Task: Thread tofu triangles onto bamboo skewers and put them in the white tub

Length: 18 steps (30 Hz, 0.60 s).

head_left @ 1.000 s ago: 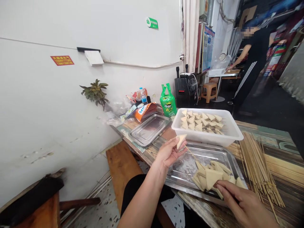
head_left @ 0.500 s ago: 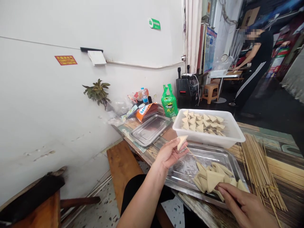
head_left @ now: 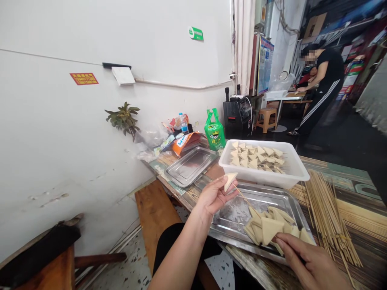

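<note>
My left hand point(head_left: 214, 196) pinches a pale folded triangle, apparently of tofu sheet point(head_left: 230, 182), between thumb and fingers. From that triangle a thin bamboo skewer point(head_left: 244, 198) slants down to the right. Its lower end is in my right hand point(head_left: 311, 257), closed with thumb and finger together. Just beyond the right fingertips, a larger folded triangle point(head_left: 270, 229) covers part of the skewer; whether it is threaded on is hard to tell. More folded triangles point(head_left: 254, 233) lie heaped around it on a metal tray point(head_left: 232, 217).
Behind the tray stands a white plastic tub point(head_left: 263, 176) of skewered triangles. Bundled bamboo skewers point(head_left: 331, 213) lie to the right. Further left are another metal tray point(head_left: 190, 167), a green bag point(head_left: 215, 133) and packets point(head_left: 184, 143). A person point(head_left: 323, 80) bends over a table at the back.
Both hands hold nearly the same pose and grip. The view has shifted slightly. The person at the back has bent lower over their table.
</note>
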Available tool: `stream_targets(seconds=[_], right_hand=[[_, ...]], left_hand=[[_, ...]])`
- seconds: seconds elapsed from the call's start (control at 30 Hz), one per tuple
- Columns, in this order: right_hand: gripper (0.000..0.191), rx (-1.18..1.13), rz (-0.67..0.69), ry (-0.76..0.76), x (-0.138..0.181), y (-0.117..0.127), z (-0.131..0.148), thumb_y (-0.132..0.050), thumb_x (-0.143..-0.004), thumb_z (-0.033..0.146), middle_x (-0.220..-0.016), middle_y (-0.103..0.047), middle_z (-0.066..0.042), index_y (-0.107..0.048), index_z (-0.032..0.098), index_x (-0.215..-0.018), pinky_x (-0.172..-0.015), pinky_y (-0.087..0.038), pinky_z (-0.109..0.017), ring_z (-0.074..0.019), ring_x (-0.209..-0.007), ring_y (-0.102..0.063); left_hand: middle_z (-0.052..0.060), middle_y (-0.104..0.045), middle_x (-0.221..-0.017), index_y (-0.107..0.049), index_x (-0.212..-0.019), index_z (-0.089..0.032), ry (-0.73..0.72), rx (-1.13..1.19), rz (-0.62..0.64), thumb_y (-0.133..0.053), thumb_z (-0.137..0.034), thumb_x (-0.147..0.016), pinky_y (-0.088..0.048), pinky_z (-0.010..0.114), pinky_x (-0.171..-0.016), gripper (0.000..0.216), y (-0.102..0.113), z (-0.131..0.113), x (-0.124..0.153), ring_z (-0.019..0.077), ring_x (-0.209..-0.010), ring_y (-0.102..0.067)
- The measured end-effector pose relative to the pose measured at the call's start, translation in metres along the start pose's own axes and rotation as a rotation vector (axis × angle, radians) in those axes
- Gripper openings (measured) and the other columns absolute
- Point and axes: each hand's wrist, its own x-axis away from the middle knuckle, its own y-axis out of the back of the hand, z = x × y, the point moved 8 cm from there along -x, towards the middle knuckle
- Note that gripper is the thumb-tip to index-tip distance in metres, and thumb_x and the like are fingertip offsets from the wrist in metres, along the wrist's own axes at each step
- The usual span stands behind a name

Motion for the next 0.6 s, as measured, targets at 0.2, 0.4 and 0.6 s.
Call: stream_targets(seconds=[0.2,0.4,0.6], right_hand=[[0.023,-0.025,-0.007,-0.038,0.000,0.001,-0.002,-0.043,-0.085,0.026,-0.081,-0.073,-0.005,-0.064,0.019,-0.088,-0.061,-0.052,-0.016,-0.0145,-0.069,-0.069],[0.022,-0.020,0.031,-0.030,0.000,-0.002,-0.004,-0.045,-0.085,0.026,-0.083,-0.073,-0.005,-0.064,0.018,-0.091,-0.062,-0.052,-0.015,-0.0141,-0.070,-0.069],[0.022,-0.012,-0.021,-0.021,0.003,-0.001,-0.002,-0.043,-0.085,0.027,-0.081,-0.073,-0.007,-0.063,0.018,-0.088,-0.062,-0.053,-0.016,-0.0150,-0.069,-0.069]], left_hand=[[0.011,-0.066,-0.083,-0.060,-0.092,-0.008,-0.006,-0.028,0.027,-0.058,-0.015,-0.077,-0.047,0.042,-0.085,0.017,-0.003,0.000,0.001,0.0161,-0.079,-0.063],[0.011,-0.067,-0.081,-0.059,-0.095,-0.009,-0.048,-0.107,0.059,-0.059,-0.014,-0.076,-0.048,0.041,-0.084,0.020,-0.008,-0.004,0.003,0.0151,-0.074,-0.064],[0.012,-0.067,-0.083,-0.060,-0.093,-0.009,-0.069,-0.182,0.103,-0.062,-0.017,-0.074,-0.048,0.040,-0.083,0.021,-0.013,-0.003,0.006,0.0169,-0.078,-0.064]])
